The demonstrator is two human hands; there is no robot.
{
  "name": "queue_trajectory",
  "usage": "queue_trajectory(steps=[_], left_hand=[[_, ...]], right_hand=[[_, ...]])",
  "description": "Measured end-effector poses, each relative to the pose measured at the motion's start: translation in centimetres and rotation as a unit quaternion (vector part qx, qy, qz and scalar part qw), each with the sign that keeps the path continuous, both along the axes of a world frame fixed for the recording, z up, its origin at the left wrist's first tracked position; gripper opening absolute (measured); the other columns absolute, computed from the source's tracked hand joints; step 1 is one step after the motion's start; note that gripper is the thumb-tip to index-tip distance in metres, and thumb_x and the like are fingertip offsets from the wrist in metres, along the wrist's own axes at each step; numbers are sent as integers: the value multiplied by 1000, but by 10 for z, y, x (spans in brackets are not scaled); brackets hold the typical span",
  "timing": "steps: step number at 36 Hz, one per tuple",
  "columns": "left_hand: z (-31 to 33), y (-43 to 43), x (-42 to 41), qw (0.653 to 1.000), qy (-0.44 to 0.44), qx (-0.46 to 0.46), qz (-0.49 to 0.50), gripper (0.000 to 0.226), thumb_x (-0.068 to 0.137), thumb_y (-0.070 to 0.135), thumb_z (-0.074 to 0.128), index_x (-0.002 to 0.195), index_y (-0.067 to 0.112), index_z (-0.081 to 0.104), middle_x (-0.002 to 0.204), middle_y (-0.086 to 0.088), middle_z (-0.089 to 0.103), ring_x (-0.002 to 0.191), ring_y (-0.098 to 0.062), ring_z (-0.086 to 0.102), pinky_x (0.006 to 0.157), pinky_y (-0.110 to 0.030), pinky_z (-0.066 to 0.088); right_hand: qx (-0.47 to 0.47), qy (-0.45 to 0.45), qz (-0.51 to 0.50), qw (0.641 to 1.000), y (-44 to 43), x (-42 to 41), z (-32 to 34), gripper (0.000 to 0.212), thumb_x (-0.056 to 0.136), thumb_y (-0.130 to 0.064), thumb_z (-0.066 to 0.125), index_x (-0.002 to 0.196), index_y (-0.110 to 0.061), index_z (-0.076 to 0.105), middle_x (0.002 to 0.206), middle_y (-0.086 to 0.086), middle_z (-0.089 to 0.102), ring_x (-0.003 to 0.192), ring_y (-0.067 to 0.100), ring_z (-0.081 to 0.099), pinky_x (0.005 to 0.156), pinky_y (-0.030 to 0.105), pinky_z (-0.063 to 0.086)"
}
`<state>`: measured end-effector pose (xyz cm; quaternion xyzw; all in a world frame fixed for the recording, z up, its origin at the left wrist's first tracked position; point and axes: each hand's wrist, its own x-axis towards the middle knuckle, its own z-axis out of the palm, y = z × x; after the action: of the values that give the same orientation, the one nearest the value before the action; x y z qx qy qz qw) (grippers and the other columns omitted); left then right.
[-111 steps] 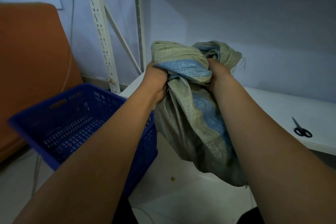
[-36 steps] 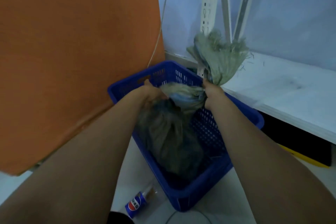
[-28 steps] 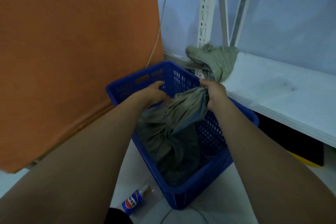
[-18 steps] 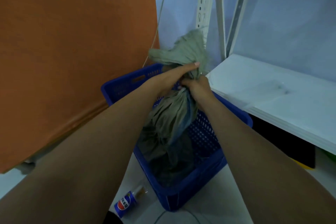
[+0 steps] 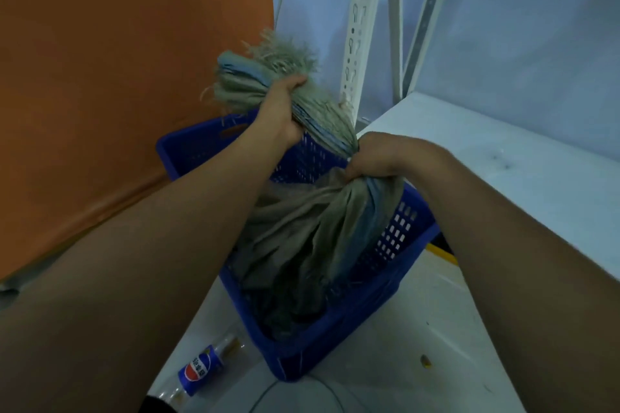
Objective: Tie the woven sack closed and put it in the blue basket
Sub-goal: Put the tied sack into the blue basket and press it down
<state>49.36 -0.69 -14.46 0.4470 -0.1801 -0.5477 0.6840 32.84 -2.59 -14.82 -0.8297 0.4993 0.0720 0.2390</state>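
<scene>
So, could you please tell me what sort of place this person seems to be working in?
Probably a storeroom or workshop corner: a slotted white shelving upright with a white shelf board, a blue basket on the floor, and a drink bottle lying beside it.

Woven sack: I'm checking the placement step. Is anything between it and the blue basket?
Nothing visible. The woven sack's body already lies inside the blue basket, while the left hand and the right hand grip its twisted neck above the rim.
</scene>
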Motion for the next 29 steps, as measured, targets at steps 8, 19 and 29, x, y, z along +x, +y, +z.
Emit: queue_trajectory(steps=[8, 19, 29], left_hand=[[-44, -2, 23, 992, -32, 113, 35, 34, 96, 25, 60, 123, 4, 62, 116, -13, 69, 95, -30, 69, 73, -39, 59], [-127, 19, 47, 867, -249, 336, -272, 69, 80, 64, 66, 125, 11, 61, 101, -15, 70, 93, -34, 66, 72, -47, 58], [-162, 34, 39, 829, -194, 378, -363, 113, 63, 87, 51, 155, 29, 20, 151, -16, 38, 127, -38, 46, 75, -48, 52]], right_hand=[[285, -147, -32, 947, 1, -14, -42, 47, 80, -32, 82, 122, -18, 65, 118, 7, 72, 108, 27, 69, 101, 45, 52], [247, 68, -55, 965, 6, -7, -114, 69, 85, -27, 75, 146, -9, 46, 137, 13, 55, 111, 30, 58, 95, 38, 51], [43, -116, -111, 986, 14, -6, -170, 28, 94, -29, 58, 117, -12, 60, 99, 1, 58, 74, 7, 48, 62, 22, 38]])
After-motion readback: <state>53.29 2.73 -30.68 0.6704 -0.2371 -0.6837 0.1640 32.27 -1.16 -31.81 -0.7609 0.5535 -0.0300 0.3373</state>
